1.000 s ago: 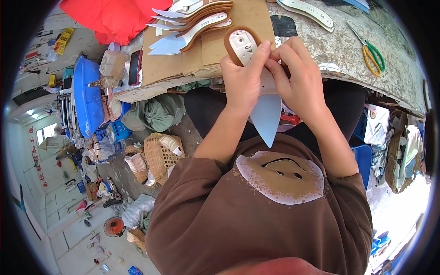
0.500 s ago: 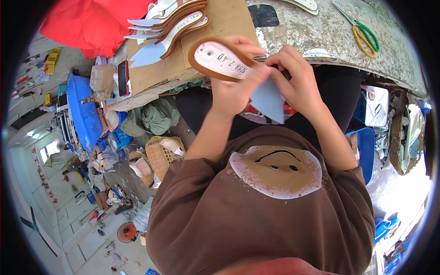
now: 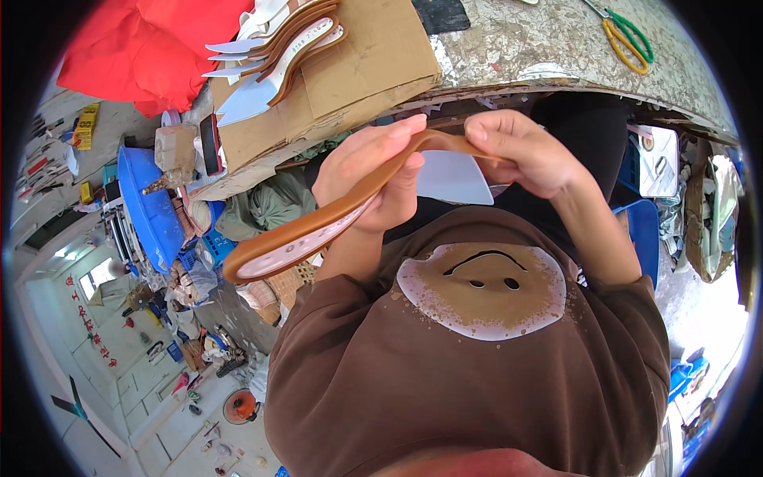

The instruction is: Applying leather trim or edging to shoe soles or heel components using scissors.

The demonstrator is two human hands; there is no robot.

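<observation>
A brown-edged shoe insole [image 3: 310,232] with a pinkish-white underside is held in front of my chest, tilted, its heel end pointing down to the left. My left hand [image 3: 362,175] grips it around the middle, with the thumb on the near side and the fingers behind. At its other end my right hand [image 3: 528,151] pinches the brown edge between thumb and fingers. A pale bluish-white flap [image 3: 455,179] hangs below the insole between both hands. Several similar insoles [image 3: 298,56] lie stacked on a cardboard sheet [image 3: 373,67] at the far left.
Scissors with green and yellow handles [image 3: 628,46] lie on the worn worktable [image 3: 548,48], near a black flat piece [image 3: 443,14]. Red cloth [image 3: 143,52] covers the far left. A blue tub [image 3: 149,203] and woven baskets stand on the left, a blue bin [image 3: 642,234] on the right.
The insole has been turned, its heel end swinging down to the left and its edge now facing up. My left hand has shifted left; my right hand now pinches the insole's far end.
</observation>
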